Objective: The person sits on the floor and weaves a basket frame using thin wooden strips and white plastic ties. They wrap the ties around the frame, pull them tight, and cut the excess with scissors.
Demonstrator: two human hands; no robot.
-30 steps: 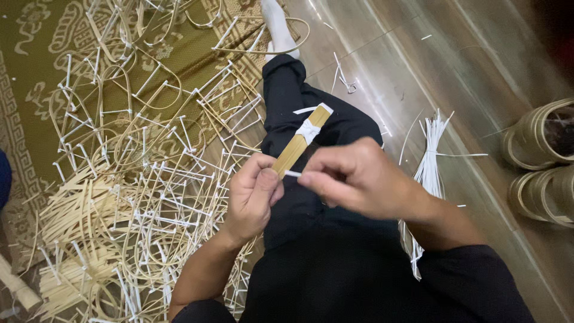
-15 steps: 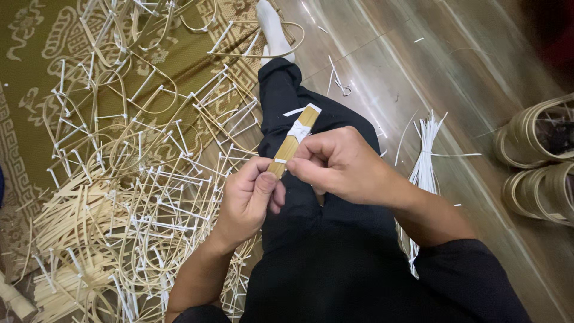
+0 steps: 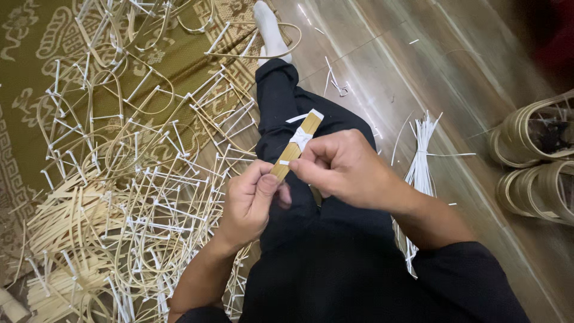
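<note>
Little is shifted since earlier: stiff, light bamboo strip (image 3: 294, 148) is pinched low by left hand (image 3: 251, 200), white tie (image 3: 301, 137) by right hand (image 3: 344, 167).

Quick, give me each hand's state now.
Left hand: closed, pinching the bamboo strip.
Right hand: closed, fingers on the white tie around it.

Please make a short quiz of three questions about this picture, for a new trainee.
1. True or false: both hands touch the bamboo strips.
2. What lies on the floor by the person's right side? A) white ties B) scissors C) a hammer
3. Fill in: the white band on the strips is tied near the ____ hand's fingers.

Key: 1 true, the left hand holds the lower end and the right hand pinches higher up. 2 A. 3 right.
</note>
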